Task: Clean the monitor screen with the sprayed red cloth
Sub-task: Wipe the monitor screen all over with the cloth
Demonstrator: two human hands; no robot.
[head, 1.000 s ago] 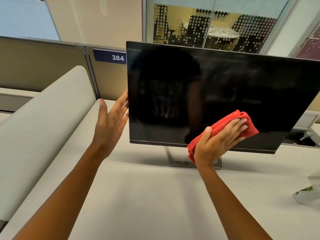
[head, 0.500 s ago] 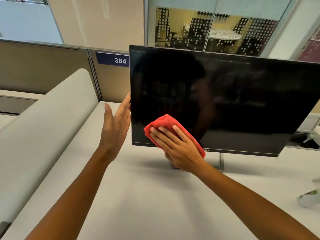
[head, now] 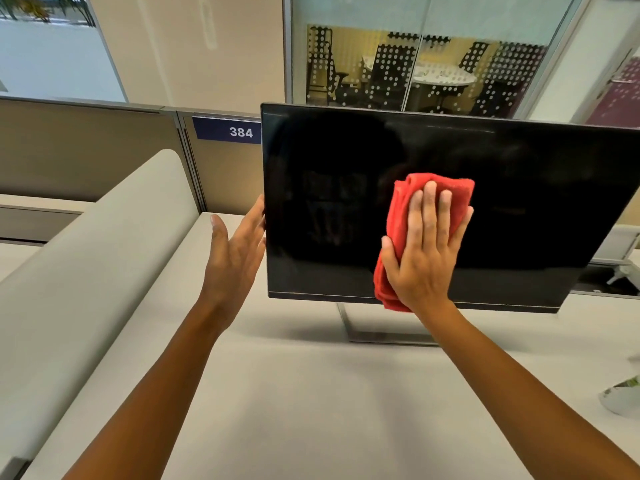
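I count one monitor, one red cloth pressed under my flat-fingered right hand; my open left hand touches the monitor's edge.

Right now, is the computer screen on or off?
Off, it looks like: the monitor screen is all black, with only faint reflections around the red cloth.

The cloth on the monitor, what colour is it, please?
The folded fabric cloth is red; head view.
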